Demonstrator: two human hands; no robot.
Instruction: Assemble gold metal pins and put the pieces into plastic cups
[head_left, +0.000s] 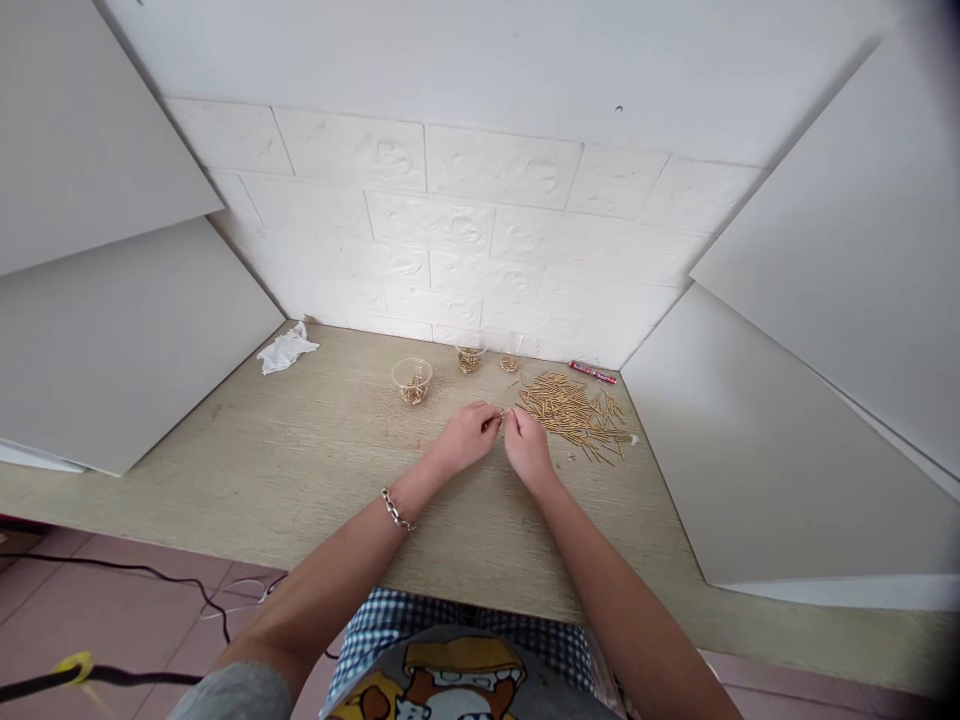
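Both hands (474, 438) pinching a tiny metal piece (500, 412), loose brass pins (570, 415) just to their right.

Shiny metal pins (570, 415), clear plastic cups (412, 380)

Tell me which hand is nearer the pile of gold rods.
Right. The right hand is just left of the pile of gold rods, close to its edge; the left hand is farther left, on the right hand's other side.
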